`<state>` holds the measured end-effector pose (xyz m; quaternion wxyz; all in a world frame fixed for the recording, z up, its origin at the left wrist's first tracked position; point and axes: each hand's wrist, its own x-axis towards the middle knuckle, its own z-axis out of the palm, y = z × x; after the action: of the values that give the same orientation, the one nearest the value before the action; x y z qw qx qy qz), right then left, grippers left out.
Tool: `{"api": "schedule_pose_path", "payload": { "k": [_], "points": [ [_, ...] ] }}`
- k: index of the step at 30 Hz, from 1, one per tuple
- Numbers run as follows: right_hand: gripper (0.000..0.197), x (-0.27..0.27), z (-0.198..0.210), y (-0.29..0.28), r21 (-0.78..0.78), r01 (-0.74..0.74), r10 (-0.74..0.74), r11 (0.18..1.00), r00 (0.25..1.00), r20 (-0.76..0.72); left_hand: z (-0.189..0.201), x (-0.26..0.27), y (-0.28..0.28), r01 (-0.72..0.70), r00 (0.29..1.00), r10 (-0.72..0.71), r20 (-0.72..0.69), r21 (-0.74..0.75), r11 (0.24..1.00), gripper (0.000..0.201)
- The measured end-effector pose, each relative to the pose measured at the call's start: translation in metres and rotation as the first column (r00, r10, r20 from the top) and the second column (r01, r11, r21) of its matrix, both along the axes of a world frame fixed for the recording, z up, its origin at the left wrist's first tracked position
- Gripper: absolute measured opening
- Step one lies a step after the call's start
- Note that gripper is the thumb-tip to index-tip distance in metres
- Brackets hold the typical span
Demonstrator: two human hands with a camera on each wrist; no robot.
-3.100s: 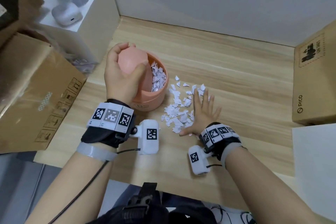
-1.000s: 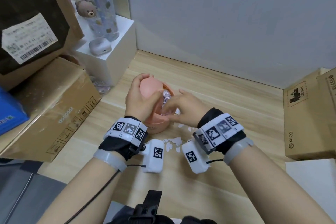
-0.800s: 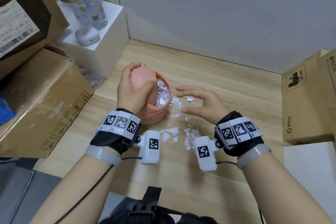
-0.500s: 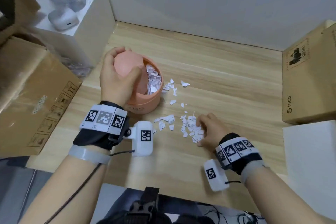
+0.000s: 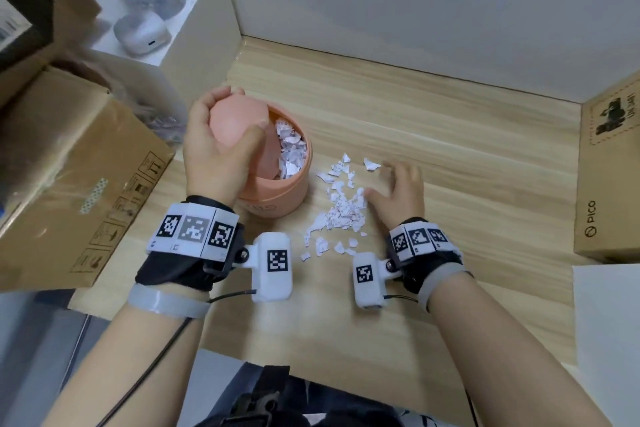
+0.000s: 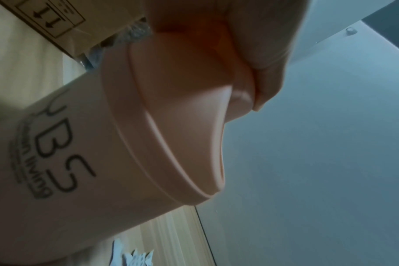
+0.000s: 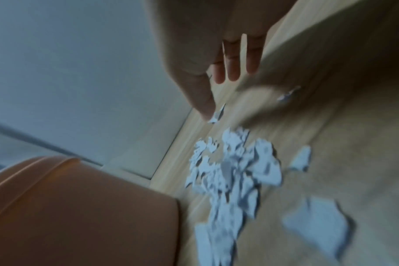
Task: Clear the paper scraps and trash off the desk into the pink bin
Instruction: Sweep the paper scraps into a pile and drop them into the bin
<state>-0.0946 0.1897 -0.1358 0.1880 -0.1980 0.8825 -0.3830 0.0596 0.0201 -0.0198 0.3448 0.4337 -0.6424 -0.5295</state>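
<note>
— Sitting on the desk [image 5: 450, 149]: pink bin [image 5: 277, 198], holding white paper scraps [image 5: 291, 156]. Left hand [image 5: 214, 149] gripping its tilted lid [image 5: 235, 121].

— Right hand [image 5: 398, 194] lying flat, fingers spread, beside loose scraps [image 5: 343, 211] right of the bin. Showing "PICO" on a cardboard box [image 5: 609, 184]; bin lettering showing only from the left wrist.

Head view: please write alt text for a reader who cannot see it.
A left hand grips the tilted lid of a pink bin holding paper scraps, while the right hand, fingers spread, rests beside scattered scraps on a wooden desk.
</note>
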Motion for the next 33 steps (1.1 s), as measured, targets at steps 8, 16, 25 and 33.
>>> {"api": "schedule_pose_path", "payload": {
  "k": [8,16,25,33],
  "points": [
    [0.083,0.001,-0.009,-0.039,0.166,-0.575,0.569,0.801,0.818,0.084,-0.001,-0.001,0.000,-0.002,1.000,0.002,-0.024,0.014,1.000,0.048],
    [0.047,0.041,-0.016,-0.010,0.218,-0.710,0.734,0.669,0.677,-0.049,-0.005,0.000,-0.002,0.003,1.000,-0.003,-0.030,-0.008,1.000,0.045],
    [0.020,0.029,-0.012,-0.006,0.115,-0.584,0.584,0.804,0.811,0.034,-0.005,-0.007,0.001,0.068,0.997,-0.066,-0.048,0.029,0.997,0.048],
    [0.022,0.019,0.084,-0.022,-0.336,-0.106,0.236,0.936,0.898,0.372,-0.003,-0.017,0.009,0.116,0.993,-0.115,-0.017,0.062,0.991,0.054]
  ]
}}
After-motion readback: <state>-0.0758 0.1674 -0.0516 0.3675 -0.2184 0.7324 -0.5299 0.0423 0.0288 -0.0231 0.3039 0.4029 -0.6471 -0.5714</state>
